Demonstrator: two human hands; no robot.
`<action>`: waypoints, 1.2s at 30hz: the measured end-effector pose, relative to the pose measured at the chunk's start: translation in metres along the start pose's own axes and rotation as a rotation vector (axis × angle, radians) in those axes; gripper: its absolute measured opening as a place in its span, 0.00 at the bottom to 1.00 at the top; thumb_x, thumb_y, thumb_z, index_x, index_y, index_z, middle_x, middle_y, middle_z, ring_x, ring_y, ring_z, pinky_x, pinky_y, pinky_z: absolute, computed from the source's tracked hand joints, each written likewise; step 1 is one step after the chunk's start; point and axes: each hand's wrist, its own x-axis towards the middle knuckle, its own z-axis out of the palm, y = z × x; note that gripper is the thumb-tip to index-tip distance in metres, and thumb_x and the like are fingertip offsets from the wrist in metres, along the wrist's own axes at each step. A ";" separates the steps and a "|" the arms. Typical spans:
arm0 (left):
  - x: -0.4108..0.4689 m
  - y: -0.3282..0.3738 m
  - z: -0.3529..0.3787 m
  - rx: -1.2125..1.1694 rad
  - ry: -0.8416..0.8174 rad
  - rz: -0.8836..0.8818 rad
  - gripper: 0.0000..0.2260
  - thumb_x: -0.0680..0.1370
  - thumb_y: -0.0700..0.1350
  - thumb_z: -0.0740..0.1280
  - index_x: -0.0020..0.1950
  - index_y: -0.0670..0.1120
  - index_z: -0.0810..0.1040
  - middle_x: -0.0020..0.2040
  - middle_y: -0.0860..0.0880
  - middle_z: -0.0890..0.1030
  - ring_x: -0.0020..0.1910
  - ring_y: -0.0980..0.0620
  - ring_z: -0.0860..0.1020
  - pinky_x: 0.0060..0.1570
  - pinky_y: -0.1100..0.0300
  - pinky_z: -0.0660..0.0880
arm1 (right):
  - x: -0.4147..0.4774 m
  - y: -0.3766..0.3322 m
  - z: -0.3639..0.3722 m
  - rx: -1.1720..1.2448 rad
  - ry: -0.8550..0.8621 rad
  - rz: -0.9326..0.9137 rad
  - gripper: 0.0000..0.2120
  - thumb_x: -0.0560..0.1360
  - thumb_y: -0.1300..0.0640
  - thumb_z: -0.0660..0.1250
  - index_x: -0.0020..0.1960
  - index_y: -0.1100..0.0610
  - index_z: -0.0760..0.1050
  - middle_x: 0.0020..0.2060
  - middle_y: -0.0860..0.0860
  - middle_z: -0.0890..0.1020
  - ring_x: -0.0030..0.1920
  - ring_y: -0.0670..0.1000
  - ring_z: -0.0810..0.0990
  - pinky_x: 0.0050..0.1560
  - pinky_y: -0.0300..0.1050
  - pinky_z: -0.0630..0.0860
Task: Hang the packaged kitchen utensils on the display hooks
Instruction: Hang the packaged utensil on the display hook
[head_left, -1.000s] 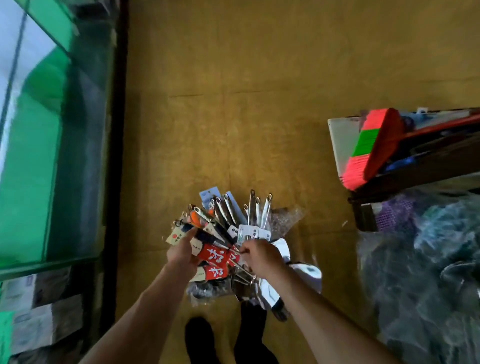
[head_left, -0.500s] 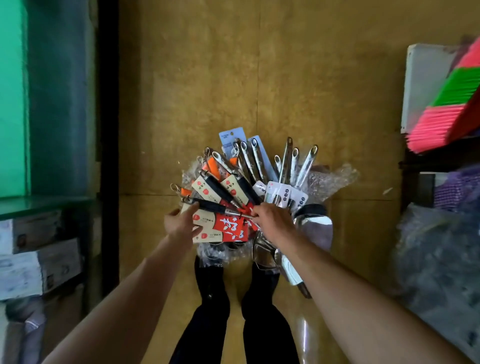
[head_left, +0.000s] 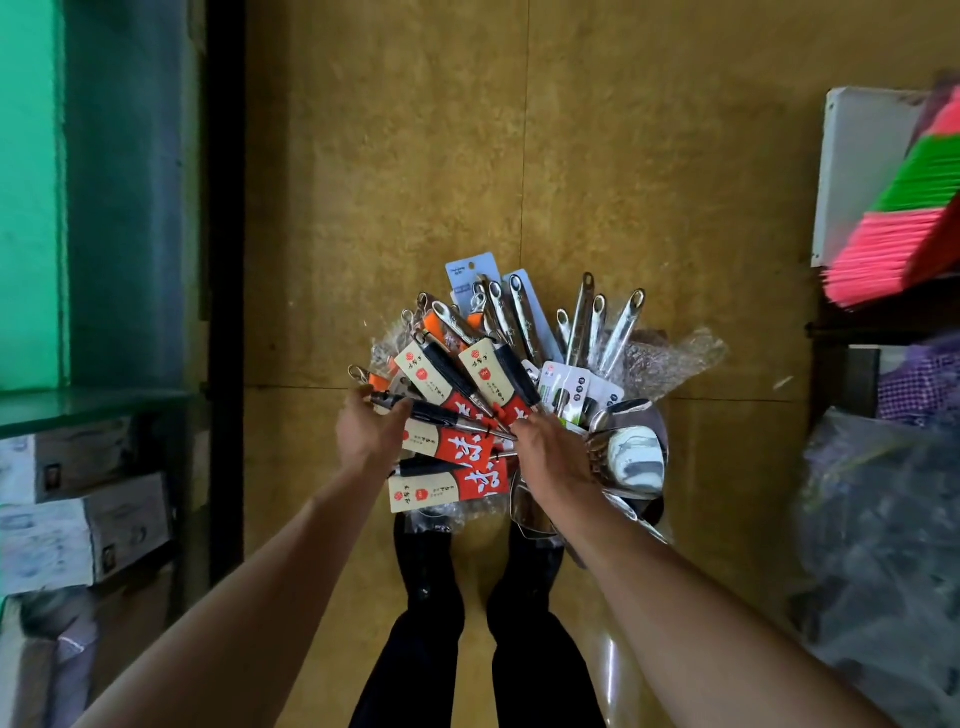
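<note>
Head view: left hand, right hand grip fanned packaged utensils.

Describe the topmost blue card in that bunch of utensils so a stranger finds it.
Find the fan of packaged utensils over the yellow-brown floor. At its very top stands a pale blue card, hang hole showing. Its neighbours are steel handles and red-and-cream cards.

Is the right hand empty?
No, the right hand grips the fanned bundle of packaged utensils near its middle.
</note>
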 end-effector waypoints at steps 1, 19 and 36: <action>0.002 -0.002 0.002 -0.011 0.000 -0.012 0.29 0.78 0.46 0.72 0.75 0.42 0.65 0.69 0.44 0.75 0.34 0.63 0.71 0.27 0.70 0.68 | 0.000 0.000 0.000 -0.002 0.001 0.003 0.12 0.78 0.65 0.65 0.61 0.60 0.77 0.55 0.54 0.81 0.53 0.52 0.78 0.47 0.44 0.79; -0.010 0.036 -0.031 -0.346 -0.144 -0.011 0.14 0.73 0.49 0.75 0.56 0.44 0.79 0.52 0.44 0.84 0.49 0.47 0.83 0.45 0.58 0.79 | -0.033 0.007 -0.028 0.159 0.177 0.020 0.12 0.76 0.64 0.70 0.58 0.60 0.78 0.53 0.53 0.82 0.51 0.51 0.82 0.50 0.40 0.76; -0.198 0.266 -0.046 -0.202 -0.696 0.438 0.08 0.75 0.47 0.74 0.49 0.43 0.82 0.39 0.54 0.85 0.39 0.58 0.82 0.40 0.63 0.77 | -0.124 -0.023 -0.204 0.860 0.592 0.253 0.05 0.77 0.59 0.69 0.53 0.56 0.80 0.46 0.47 0.83 0.45 0.43 0.80 0.41 0.25 0.72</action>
